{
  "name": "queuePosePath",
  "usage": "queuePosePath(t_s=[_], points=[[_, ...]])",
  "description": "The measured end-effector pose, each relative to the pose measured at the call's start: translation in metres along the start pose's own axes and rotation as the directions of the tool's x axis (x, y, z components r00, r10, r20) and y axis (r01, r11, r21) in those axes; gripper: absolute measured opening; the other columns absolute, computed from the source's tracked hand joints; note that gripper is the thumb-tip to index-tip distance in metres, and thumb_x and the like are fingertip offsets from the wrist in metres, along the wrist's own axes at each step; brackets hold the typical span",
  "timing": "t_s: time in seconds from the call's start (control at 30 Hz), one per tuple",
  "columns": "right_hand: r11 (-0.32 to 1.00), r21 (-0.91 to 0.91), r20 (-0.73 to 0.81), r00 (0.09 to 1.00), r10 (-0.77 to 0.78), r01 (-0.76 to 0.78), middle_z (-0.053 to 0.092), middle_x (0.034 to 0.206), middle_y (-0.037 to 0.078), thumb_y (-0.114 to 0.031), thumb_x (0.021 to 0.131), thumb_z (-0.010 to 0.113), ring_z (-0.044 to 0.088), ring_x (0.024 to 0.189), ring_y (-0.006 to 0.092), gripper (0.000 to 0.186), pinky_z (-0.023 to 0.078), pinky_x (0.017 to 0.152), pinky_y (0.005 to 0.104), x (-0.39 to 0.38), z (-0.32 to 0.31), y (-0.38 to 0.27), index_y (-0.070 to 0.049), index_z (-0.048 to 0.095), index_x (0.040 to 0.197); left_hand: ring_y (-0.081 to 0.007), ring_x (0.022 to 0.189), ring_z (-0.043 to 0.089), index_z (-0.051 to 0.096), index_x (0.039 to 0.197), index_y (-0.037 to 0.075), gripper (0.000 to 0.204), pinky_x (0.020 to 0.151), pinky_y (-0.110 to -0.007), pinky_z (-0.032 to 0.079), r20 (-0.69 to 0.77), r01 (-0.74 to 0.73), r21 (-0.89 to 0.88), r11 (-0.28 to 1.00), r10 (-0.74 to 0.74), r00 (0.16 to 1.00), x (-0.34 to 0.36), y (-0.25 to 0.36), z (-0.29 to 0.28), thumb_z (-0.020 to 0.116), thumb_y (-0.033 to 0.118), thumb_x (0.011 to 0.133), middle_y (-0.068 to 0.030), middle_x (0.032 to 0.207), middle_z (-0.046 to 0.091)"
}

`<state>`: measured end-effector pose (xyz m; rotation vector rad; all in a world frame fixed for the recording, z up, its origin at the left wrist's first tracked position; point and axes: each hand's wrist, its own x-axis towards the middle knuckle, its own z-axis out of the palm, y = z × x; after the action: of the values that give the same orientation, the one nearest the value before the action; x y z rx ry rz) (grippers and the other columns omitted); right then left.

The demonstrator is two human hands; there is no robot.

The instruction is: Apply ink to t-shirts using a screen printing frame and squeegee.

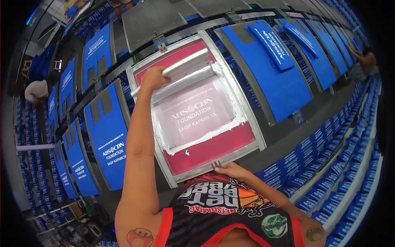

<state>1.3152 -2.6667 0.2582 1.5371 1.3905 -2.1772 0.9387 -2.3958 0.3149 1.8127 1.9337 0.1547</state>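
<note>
My left hand [155, 78] grips the left part of a long, pale-handled squeegee [187, 64], laid across the far end of a screen-printing frame [245, 152]. A band of thick white ink [185, 82] lies along the squeegee's near side. More white ink lines the sides and near edge of the pale stencil area [191, 111], which carries white lettering; the mesh around it is red. My right hand [231, 170] is closed at the frame's near rail, thumb on a small metal bracket [216, 164]. Its other fingers are partly hidden.
Printed blue fabric pieces [109, 144] lie on boards at left, and more blue pieces [267, 78] on boards at right. Bare grey boards [152, 22] stand beyond the frame. Racks of blue pieces [329, 164] line the right. Other people [364, 61] are at the far right, left and top.
</note>
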Motion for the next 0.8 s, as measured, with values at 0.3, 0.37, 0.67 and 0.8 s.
queuePosePath(t_s=[0.3, 0.37, 0.67, 0.8], points=[[0.954, 0.194, -0.128, 0.97, -0.208, 0.23, 0.071, 0.081, 0.014, -0.015, 0.091, 0.059, 0.069, 0.073, 0.0133, 0.025, 0.054, 0.067, 0.0243, -0.069, 0.014, -0.057, 0.007, 0.067, 0.1, -0.0302, 0.094, 0.065, 0.07, 0.105, 0.019, 0.041, 0.082, -0.043, 0.05, -0.113, 0.065, 0.217, 0.974, -0.041, 0.993, -0.014, 0.004, 0.006, 0.078, 0.03, 0.067, -0.0119, 0.097, 0.069], [0.954, 0.166, -0.127, 0.964, -0.232, 0.251, 0.071, 0.081, 0.014, -0.015, 0.09, 0.059, 0.069, 0.072, 0.0136, 0.025, 0.054, 0.067, 0.0244, -0.067, 0.01, -0.055, 0.007, 0.067, 0.099, -0.0307, 0.091, 0.066, 0.071, 0.103, 0.018, 0.039, 0.08, -0.042, 0.05, -0.103, 0.061, 0.203, 0.977, -0.04, 0.994, -0.015, 0.01, 0.004, 0.079, 0.03, 0.067, -0.0126, 0.094, 0.07], [0.968, -0.005, -0.188, 0.95, -0.248, 0.252, 0.071, 0.078, 0.013, -0.014, 0.088, 0.06, 0.069, 0.069, 0.0139, 0.021, 0.054, 0.066, 0.0257, -0.015, 0.014, 0.015, 0.005, 0.069, 0.092, -0.0293, 0.097, 0.062, 0.065, 0.112, 0.02, 0.037, 0.081, -0.043, 0.051, -0.134, 0.074, 0.198, 0.977, -0.048, 0.99, -0.157, 0.08, 0.106, 0.061, 0.015, 0.075, -0.008, 0.102, 0.064], [0.971, 0.007, -0.162, 0.958, -0.236, 0.24, 0.071, 0.078, 0.012, -0.014, 0.088, 0.061, 0.069, 0.068, 0.0131, 0.021, 0.054, 0.065, 0.0253, -0.01, 0.01, 0.011, 0.006, 0.069, 0.091, -0.0298, 0.077, 0.063, 0.063, 0.091, 0.013, 0.022, 0.06, -0.042, 0.051, -0.45, -0.055, 0.167, 0.984, 0.126, 0.884, -0.248, 0.124, 0.175, 0.058, 0.007, 0.071, -0.0093, 0.084, 0.061]])
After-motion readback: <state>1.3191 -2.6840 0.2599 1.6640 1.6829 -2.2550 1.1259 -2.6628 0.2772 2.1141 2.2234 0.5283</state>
